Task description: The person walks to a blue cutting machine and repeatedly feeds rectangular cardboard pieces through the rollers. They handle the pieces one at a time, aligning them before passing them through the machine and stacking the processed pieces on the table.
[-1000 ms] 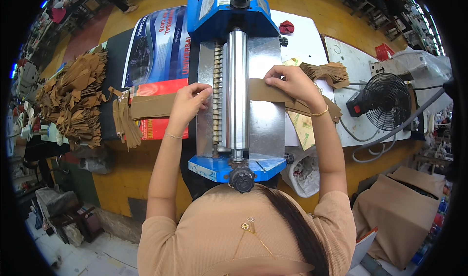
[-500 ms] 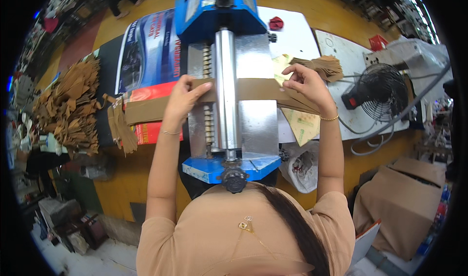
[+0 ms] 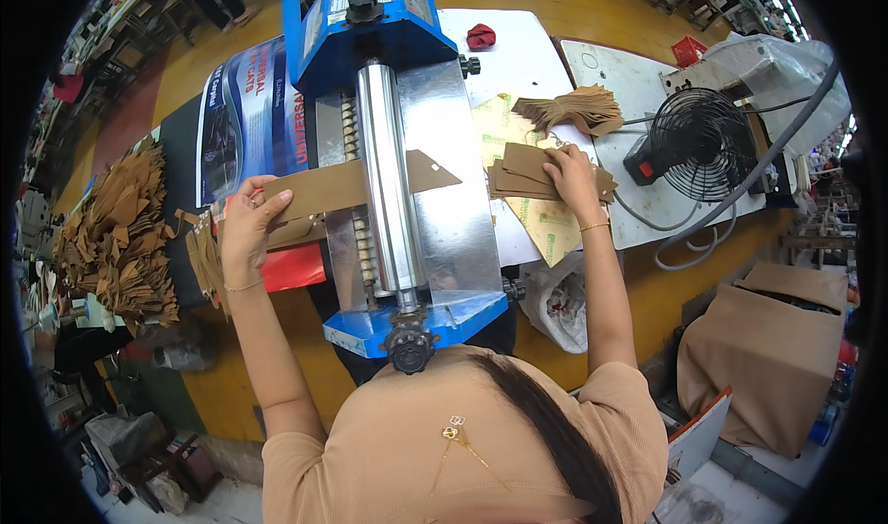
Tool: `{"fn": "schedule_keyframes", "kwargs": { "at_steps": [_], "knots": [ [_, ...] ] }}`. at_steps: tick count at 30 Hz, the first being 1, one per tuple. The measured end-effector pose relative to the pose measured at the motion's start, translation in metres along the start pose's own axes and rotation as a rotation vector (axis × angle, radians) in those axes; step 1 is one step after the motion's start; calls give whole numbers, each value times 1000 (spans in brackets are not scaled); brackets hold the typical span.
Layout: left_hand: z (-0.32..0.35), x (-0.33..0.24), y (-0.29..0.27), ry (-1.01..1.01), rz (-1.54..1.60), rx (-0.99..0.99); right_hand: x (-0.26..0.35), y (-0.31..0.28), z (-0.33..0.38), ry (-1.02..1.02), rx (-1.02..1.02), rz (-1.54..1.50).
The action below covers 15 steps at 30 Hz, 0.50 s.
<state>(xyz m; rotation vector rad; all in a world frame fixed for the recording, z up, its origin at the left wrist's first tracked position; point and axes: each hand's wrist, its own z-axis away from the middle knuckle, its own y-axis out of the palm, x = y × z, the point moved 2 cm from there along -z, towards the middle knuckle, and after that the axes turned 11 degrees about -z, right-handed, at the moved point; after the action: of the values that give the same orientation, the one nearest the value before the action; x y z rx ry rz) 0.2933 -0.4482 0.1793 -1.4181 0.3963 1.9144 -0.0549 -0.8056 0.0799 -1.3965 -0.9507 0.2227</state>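
A long brown strip passes under the shiny metal roller of a blue roller machine. Its pointed tip, with a small pale spot, lies on the metal plate to the roller's right. My left hand pinches the strip near its left end, thumb on top. Over on the right, my right hand has its fingers closed on the stacked brown strips; its fingertips are partly hidden. The stack rests on yellowish printed paper.
A fanned brown bundle lies beyond the stack. To the right stands a black fan with a grey cable. At far left is a big heap of brown pieces. A black knob sticks out at the machine's near end.
The strip no longer reaches the right-hand stack; its tip now sits just right of the roller. My left hand has moved left. My right hand has come down onto the stack.
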Motion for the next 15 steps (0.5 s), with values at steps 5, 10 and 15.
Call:
{"fn": "schedule_keyframes", "kwargs": {
  "at_steps": [5, 10, 15],
  "knots": [
    [13, -4, -23, 34, 17, -73, 6, 1, 2, -99, -86, 52],
    [32, -18, -42, 84, -18, -150, 12, 1, 8, -160, -160, 41],
    [56, -40, -56, 178, -11, -204, 12, -7, 10, -122, -139, -15]
  ]
}}
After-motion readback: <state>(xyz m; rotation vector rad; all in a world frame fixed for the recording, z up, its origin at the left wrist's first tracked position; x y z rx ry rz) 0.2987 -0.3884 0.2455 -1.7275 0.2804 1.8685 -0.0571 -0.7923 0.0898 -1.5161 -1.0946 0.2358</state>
